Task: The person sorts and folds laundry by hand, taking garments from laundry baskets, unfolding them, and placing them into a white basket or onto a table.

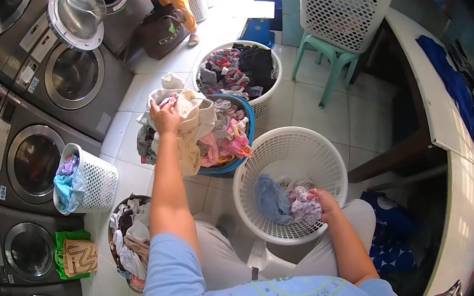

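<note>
Reaching forward, our left hand [164, 117] grips a cream garment [192, 131] on top of the heap in the blue basket [246, 124]. Our right hand [323, 203] closes on a patterned cloth [303, 204] inside the white basket [284, 142], which stands nearer to us, touching the blue one's near right edge.

Bright daylight; fisheye bends edges, corners black.

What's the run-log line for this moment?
left hand: grips cream garment | right hand: in white basket, on clothes
</note>
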`<control>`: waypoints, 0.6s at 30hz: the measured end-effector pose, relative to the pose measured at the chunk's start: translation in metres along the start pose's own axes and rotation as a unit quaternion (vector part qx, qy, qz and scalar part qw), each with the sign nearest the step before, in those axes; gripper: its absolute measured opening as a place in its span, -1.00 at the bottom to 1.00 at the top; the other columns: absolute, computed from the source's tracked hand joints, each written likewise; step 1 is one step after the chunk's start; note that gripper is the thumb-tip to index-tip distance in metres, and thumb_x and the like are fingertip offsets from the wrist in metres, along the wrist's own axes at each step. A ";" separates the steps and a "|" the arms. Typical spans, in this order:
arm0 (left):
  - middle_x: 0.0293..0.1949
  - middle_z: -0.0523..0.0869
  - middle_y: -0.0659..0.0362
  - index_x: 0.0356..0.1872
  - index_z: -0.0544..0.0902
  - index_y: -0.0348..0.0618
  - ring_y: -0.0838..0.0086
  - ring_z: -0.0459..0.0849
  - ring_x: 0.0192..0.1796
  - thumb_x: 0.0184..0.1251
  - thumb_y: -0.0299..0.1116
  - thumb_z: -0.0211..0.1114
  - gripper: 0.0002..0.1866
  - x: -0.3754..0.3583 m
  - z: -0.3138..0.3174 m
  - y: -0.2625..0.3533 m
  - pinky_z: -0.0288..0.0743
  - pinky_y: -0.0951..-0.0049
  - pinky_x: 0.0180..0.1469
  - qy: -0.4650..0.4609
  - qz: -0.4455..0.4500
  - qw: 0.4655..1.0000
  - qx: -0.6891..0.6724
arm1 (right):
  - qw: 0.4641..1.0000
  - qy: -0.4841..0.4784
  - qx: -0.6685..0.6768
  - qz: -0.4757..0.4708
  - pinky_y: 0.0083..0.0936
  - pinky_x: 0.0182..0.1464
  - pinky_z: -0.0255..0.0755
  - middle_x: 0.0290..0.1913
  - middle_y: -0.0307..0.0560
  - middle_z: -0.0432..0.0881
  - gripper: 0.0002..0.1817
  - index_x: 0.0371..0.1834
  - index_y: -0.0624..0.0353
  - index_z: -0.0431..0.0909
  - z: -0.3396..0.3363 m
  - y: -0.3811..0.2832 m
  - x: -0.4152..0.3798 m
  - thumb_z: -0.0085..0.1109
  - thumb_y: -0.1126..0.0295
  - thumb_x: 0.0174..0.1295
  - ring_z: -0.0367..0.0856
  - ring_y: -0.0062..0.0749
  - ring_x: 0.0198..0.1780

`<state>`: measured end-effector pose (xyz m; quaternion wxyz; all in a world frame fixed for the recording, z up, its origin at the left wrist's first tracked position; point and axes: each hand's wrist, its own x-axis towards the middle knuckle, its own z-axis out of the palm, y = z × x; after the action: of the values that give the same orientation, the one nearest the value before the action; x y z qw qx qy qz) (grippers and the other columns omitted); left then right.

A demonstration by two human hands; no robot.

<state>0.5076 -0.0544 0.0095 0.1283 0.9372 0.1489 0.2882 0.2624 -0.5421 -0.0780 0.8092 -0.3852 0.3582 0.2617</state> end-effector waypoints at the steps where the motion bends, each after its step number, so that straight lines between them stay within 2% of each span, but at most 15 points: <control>1: 0.39 0.21 -0.11 -0.14 0.73 0.12 -0.06 0.17 0.40 0.19 -0.28 0.23 -0.77 0.008 0.009 -0.017 0.08 0.14 0.41 -0.072 -0.011 0.997 0.025 | 1.000 0.015 -0.012 -0.009 0.04 -0.20 0.61 -0.25 0.08 0.59 -0.82 -0.10 0.24 0.40 0.000 0.000 0.000 -0.01 0.38 0.33 0.66 -0.03 -0.22; 2: 0.40 0.23 -0.01 -0.14 0.73 0.07 0.02 0.13 0.44 0.27 -0.19 0.14 -0.74 0.009 0.012 -0.023 0.03 0.17 0.44 -0.136 -0.038 0.989 0.048 | 1.000 0.016 -0.011 -0.010 0.04 -0.20 0.61 -0.25 0.08 0.59 -0.82 -0.10 0.24 0.40 0.003 -0.002 -0.002 -0.01 0.38 0.33 0.66 -0.03 -0.22; 3: 0.40 0.23 -0.01 -0.14 0.73 0.07 0.02 0.13 0.44 0.27 -0.19 0.14 -0.74 0.007 0.019 -0.025 0.03 0.17 0.44 -0.137 -0.037 0.989 0.048 | 0.999 0.033 -0.022 -0.014 0.01 -0.21 0.61 -0.25 0.07 0.59 -0.81 -0.10 0.23 0.40 0.006 -0.003 -0.005 0.02 0.38 0.32 0.66 -0.06 -0.23; 5: 0.36 0.32 0.05 -0.14 0.72 -0.01 0.16 0.16 0.44 0.33 -0.16 0.06 -0.69 0.001 0.016 -0.019 -0.02 0.21 0.45 -0.179 -0.048 0.980 0.077 | 0.998 0.049 -0.031 -0.017 -0.02 -0.22 0.61 -0.25 0.06 0.59 -0.81 -0.10 0.22 0.40 0.008 -0.004 -0.006 0.05 0.37 0.31 0.66 -0.08 -0.24; 6: 0.17 0.55 0.07 -0.16 0.72 -0.09 0.27 0.43 0.29 0.32 -0.27 0.09 -0.74 -0.008 0.016 -0.014 0.21 0.28 0.33 -0.111 -0.018 0.993 0.033 | 0.998 0.044 -0.046 -0.020 -0.06 -0.24 0.60 -0.26 0.04 0.59 -0.79 -0.09 0.21 0.41 0.008 -0.003 -0.003 0.07 0.36 0.30 0.65 -0.12 -0.25; 7: 0.17 0.55 0.07 -0.16 0.72 -0.09 0.27 0.43 0.29 0.32 -0.27 0.09 -0.74 -0.013 0.003 -0.005 0.21 0.28 0.33 -0.111 -0.016 0.993 0.032 | 0.997 0.040 -0.062 -0.024 -0.10 -0.25 0.60 -0.27 0.02 0.59 -0.78 -0.08 0.20 0.41 0.006 -0.003 -0.001 0.09 0.34 0.29 0.65 -0.16 -0.26; 8: 0.05 0.62 0.09 -0.17 0.71 -0.14 0.31 0.53 0.16 0.31 -0.33 0.12 -0.76 -0.017 -0.007 0.001 0.32 0.32 0.22 -0.083 -0.037 0.987 -0.135 | 0.997 0.041 -0.060 -0.024 -0.10 -0.25 0.60 -0.27 0.02 0.59 -0.78 -0.08 0.20 0.41 0.001 -0.002 0.005 0.09 0.34 0.29 0.65 -0.16 -0.26; 9: -0.07 0.69 0.11 -0.19 0.70 -0.18 0.36 0.63 0.03 0.29 -0.38 0.15 -0.79 -0.022 -0.016 0.010 0.44 0.36 0.10 -0.055 -0.057 0.952 -0.297 | 0.996 0.027 -0.077 -0.028 -0.13 -0.25 0.60 -0.28 0.01 0.59 -0.77 -0.08 0.20 0.42 -0.003 0.000 0.010 0.10 0.33 0.29 0.64 -0.18 -0.27; 10: -0.22 0.72 0.12 -0.22 0.69 -0.26 0.49 0.67 -0.18 0.28 -0.48 0.15 -0.83 -0.029 -0.016 0.014 0.51 0.48 -0.11 -0.007 -0.060 0.908 -0.416 | 0.995 0.013 -0.095 -0.031 -0.16 -0.25 0.59 -0.29 -0.01 0.59 -0.76 -0.07 0.20 0.43 -0.008 0.004 0.012 0.10 0.33 0.29 0.63 -0.21 -0.27; 11: -0.22 0.72 0.12 -0.22 0.69 -0.26 0.49 0.67 -0.18 0.28 -0.48 0.15 -0.83 -0.032 -0.031 0.025 0.51 0.48 -0.11 -0.010 -0.061 0.908 -0.415 | 0.995 0.016 -0.094 -0.029 -0.16 -0.25 0.59 -0.29 -0.01 0.59 -0.76 -0.07 0.20 0.43 -0.005 0.004 0.006 0.10 0.33 0.29 0.63 -0.21 -0.27; 12: -0.21 0.71 0.13 -0.21 0.68 -0.28 0.52 0.66 -0.17 0.29 -0.48 0.15 -0.83 -0.034 -0.051 0.032 0.50 0.53 -0.10 -0.050 -0.114 0.854 -0.505 | 0.993 0.019 -0.110 -0.024 -0.17 -0.25 0.59 -0.29 -0.01 0.59 -0.75 -0.07 0.21 0.44 0.000 0.002 0.001 0.11 0.31 0.29 0.62 -0.22 -0.28; 14: -0.20 0.70 0.14 -0.20 0.68 -0.30 0.56 0.64 -0.16 0.30 -0.49 0.14 -0.82 -0.037 -0.102 0.064 0.49 0.57 -0.10 -0.087 -0.164 0.788 -0.587 | 0.991 0.022 -0.127 -0.020 -0.18 -0.25 0.59 -0.29 -0.02 0.60 -0.74 -0.06 0.21 0.45 0.004 0.001 -0.007 0.12 0.30 0.28 0.62 -0.23 -0.28; 16: -0.20 0.69 0.16 -0.16 0.67 -0.28 0.56 0.64 -0.17 0.31 -0.51 0.14 -0.82 -0.047 -0.150 0.101 0.48 0.63 -0.07 -0.087 -0.122 0.672 -0.725 | 0.992 0.011 -0.120 -0.030 -0.22 -0.25 0.58 -0.29 -0.04 0.60 -0.74 -0.06 0.20 0.46 0.001 0.002 -0.004 0.11 0.29 0.29 0.62 -0.25 -0.28; 18: -0.18 0.69 0.17 -0.14 0.67 -0.27 0.55 0.64 -0.16 0.29 -0.52 0.16 -0.81 -0.062 -0.169 0.114 0.49 0.61 -0.05 -0.099 -0.099 0.677 -0.722 | 0.992 -0.014 -0.121 -0.030 -0.23 -0.18 0.57 -0.28 -0.05 0.60 -0.70 -0.03 0.20 0.45 -0.015 0.008 0.018 0.14 0.27 0.28 0.61 -0.27 -0.24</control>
<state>0.3843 -0.1556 0.1512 0.8072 0.5557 -0.0272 0.1969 0.2624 -0.5467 -0.1024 0.7688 -0.4873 0.3012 0.2842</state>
